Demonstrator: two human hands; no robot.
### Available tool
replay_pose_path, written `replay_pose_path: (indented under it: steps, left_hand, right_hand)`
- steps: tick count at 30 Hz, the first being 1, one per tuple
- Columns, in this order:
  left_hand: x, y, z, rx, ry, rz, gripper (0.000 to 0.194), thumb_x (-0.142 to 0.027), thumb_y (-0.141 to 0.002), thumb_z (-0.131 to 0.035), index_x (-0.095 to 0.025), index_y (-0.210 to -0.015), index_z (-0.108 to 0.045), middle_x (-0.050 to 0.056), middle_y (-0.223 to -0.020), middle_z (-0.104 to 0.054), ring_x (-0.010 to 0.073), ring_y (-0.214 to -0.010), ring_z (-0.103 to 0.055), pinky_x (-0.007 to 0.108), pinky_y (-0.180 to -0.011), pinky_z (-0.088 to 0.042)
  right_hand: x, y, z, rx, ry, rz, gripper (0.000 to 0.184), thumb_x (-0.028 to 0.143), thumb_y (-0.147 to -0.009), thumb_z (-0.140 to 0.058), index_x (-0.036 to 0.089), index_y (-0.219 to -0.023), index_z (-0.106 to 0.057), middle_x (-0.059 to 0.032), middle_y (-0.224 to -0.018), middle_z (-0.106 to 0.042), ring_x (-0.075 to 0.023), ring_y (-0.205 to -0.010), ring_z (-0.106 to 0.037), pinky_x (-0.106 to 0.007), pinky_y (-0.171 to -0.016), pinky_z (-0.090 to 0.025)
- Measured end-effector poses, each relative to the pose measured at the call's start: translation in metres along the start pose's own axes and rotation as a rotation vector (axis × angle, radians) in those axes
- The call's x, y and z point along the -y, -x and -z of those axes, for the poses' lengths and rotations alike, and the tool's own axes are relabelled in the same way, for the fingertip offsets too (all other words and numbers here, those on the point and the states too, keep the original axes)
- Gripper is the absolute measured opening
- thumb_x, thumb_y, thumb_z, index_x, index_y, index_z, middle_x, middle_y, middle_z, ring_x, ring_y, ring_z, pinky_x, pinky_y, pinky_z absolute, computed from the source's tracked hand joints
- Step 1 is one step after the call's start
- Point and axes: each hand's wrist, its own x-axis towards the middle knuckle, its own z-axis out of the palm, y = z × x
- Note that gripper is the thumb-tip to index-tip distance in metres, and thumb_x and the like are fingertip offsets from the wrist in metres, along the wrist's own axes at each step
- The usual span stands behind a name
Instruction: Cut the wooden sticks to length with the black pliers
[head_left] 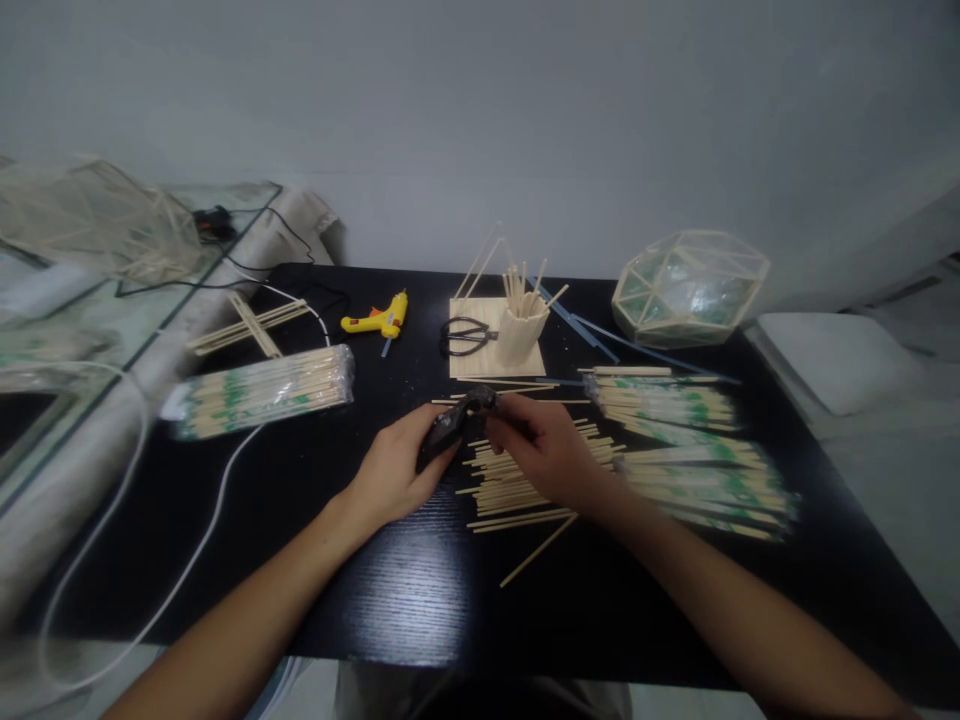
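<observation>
Over the middle of the black table, my left hand (pixel 397 462) is closed around a dark, blocky object (pixel 444 432) with a rounded end; its exact kind is too blurred to tell. My right hand (pixel 551 445) is closed at that object's right end, with its fingertips partly hidden. Beneath the right hand lies a loose spread of thin wooden sticks (pixel 502 490), one lying askew toward me. Just beyond the hands, a wooden base (pixel 459 367) carries a stick-built holder (pixel 519 338) full of upright sticks and black-handled scissors (pixel 466 337).
A yellow glue gun (pixel 381 318) lies back left. Bagged sticks (pixel 266 390) rest at left, and more packs (pixel 697 470) at right. A faceted stick-frame shape (pixel 690 290) stands back right. Blue strips (pixel 577 325) lie behind the holder. A white cable (pixel 217 515) loops at left.
</observation>
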Motion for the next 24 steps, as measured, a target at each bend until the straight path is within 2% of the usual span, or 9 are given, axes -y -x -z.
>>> replay_pose_path:
  steps: [9, 21, 24]
  left_hand:
    - [-0.0004, 0.0007, -0.0003, 0.009, 0.012, 0.002, 0.022, -0.024, -0.097, -0.055, -0.02, -0.117, -0.06, 0.003, -0.097, -0.069, 0.0164, -0.082, -0.064, 0.026, -0.077, -0.05]
    - [-0.0017, 0.0022, -0.0004, 0.044, 0.033, 0.076, 0.003, -0.018, -0.092, -0.054, -0.02, -0.094, -0.055, -0.003, -0.077, -0.06, 0.012, -0.065, -0.056, 0.022, -0.063, -0.042]
    - [-0.0034, 0.0023, 0.0011, 0.051, 0.023, 0.093, 0.005, -0.017, -0.09, -0.053, -0.02, -0.087, -0.051, -0.004, -0.072, -0.056, 0.0115, -0.061, -0.054, 0.022, -0.06, -0.04]
  right_hand:
    - [0.0001, 0.0007, 0.0005, -0.01, -0.003, 0.0, 0.026, 0.019, -0.096, -0.057, 0.018, -0.07, -0.057, 0.0031, -0.063, -0.058, -0.01, -0.058, -0.05, -0.023, -0.059, -0.038]
    - [0.0034, 0.0004, 0.0023, 0.005, 0.03, -0.022, 0.03, 0.021, -0.097, -0.055, 0.018, -0.068, -0.056, 0.0035, -0.061, -0.056, -0.0098, -0.056, -0.049, -0.023, -0.059, -0.036]
    - [0.0044, 0.0005, 0.002, 0.002, 0.018, -0.021, 0.03, 0.022, -0.098, -0.054, 0.018, -0.068, -0.055, 0.0034, -0.062, -0.056, -0.0098, -0.056, -0.049, -0.023, -0.059, -0.036]
